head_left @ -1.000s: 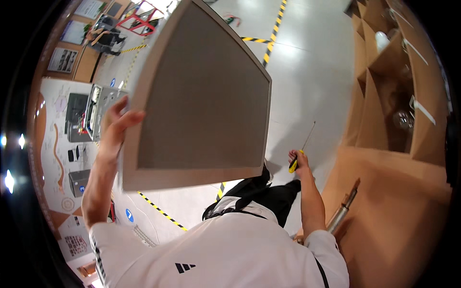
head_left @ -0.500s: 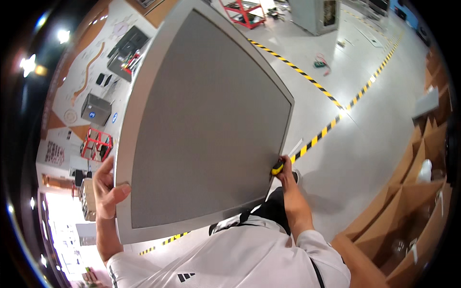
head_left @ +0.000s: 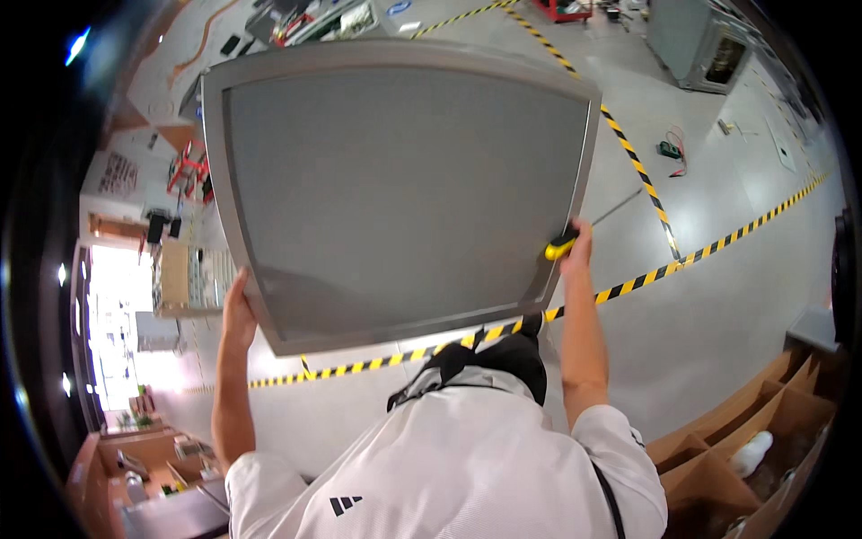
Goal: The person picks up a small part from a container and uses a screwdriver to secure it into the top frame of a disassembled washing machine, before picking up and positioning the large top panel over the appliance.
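A large screen panel (head_left: 404, 198) with a silver-grey frame and a dull grey face is held up in front of my body. My left hand (head_left: 239, 313) is closed on its lower left edge, thumb toward the front and the other fingers hidden behind. At its right edge, my right hand (head_left: 579, 249) is closed around a screwdriver (head_left: 560, 245) with a yellow and black handle. The screwdriver's long thin shaft points away to the far right. That same hand also rests against the frame; how far its fingers reach behind the panel is hidden.
Yellow-black floor tape (head_left: 642, 171) crosses the grey floor. A green meter with red leads (head_left: 669, 150) lies to the right, near a grey metal cabinet (head_left: 699, 49). Cardboard bins (head_left: 718, 449) stand at the lower right. A cluttered bench (head_left: 310, 22) lies beyond the panel.
The panel has turned from a steep slant to nearly level, with its top edge now across the view. Both hands moved with it, and the screwdriver's shaft now shows clearly. The surroundings have shifted.
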Motion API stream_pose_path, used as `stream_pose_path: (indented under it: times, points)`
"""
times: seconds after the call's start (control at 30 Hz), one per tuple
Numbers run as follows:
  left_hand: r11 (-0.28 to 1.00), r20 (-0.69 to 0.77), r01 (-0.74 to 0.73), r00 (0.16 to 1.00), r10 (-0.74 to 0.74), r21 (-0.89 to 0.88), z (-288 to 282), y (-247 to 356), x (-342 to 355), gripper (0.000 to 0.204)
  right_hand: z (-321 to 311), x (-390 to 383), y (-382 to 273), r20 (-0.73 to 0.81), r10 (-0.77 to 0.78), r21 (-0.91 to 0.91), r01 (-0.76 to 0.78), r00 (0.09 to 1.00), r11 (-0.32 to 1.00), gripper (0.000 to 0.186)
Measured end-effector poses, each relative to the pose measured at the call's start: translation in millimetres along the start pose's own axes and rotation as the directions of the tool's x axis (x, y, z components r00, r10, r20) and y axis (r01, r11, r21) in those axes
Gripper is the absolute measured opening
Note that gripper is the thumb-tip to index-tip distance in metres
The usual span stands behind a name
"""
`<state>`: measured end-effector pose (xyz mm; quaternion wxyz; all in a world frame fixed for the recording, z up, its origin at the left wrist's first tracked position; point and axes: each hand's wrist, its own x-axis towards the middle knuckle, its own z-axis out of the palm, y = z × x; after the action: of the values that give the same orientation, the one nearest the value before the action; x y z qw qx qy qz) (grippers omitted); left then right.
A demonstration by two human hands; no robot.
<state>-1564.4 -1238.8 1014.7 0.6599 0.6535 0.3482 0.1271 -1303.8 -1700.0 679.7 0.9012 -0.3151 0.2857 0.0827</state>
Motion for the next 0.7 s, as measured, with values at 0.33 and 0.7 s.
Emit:
stream_pose_path:
  times: [0.33, 0.7]
  points:
    - [0.916, -0.197, 0.38, 0.895, -0.4, -0.131, 25, -60, 106, 0.048, 200, 44, -113, 0.15, -0.037, -0.703, 0.133, 0.988, 0.699, 0.031]
    - [0.89, -0.289, 0.431, 0.841, -0.457, -0.15, -36, -144, 217, 0.058, 283, 117, 5, 0.133, 0.032, -0.827, 0.093, 0.991, 0.555, 0.024]
